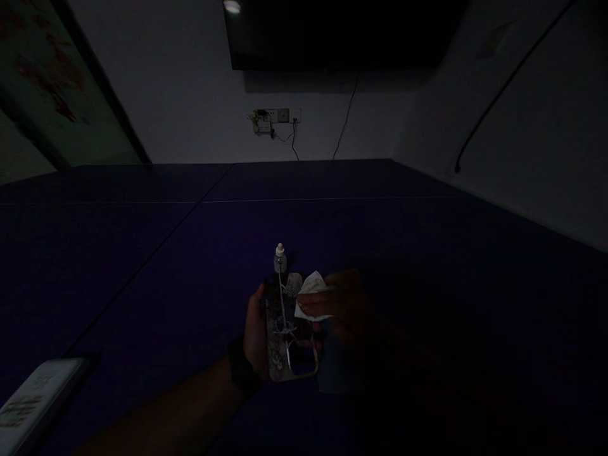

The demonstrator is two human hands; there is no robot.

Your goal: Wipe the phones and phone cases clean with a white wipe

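In the dim head view, my left hand (256, 332) grips a patterned phone case (278, 342) along its left edge, with fingers also showing at its right side. A large rounded camera cutout (303, 359) is at the case's near end. My right hand (339, 301) presses a folded white tissue (312, 286) with its fingers against the upper right part of the case. Just beyond the case stands a small clear bottle (280, 259) with a white cap. A dark flat thing (339, 364) lies right of the case, too dark to name.
The hands are over a dark purple surface (142, 240) crossed by thin seams. A white box (38, 399) with printing lies at the lower left. Against the far wall are a power socket panel (284, 116) with cables and a large black screen (346, 35).
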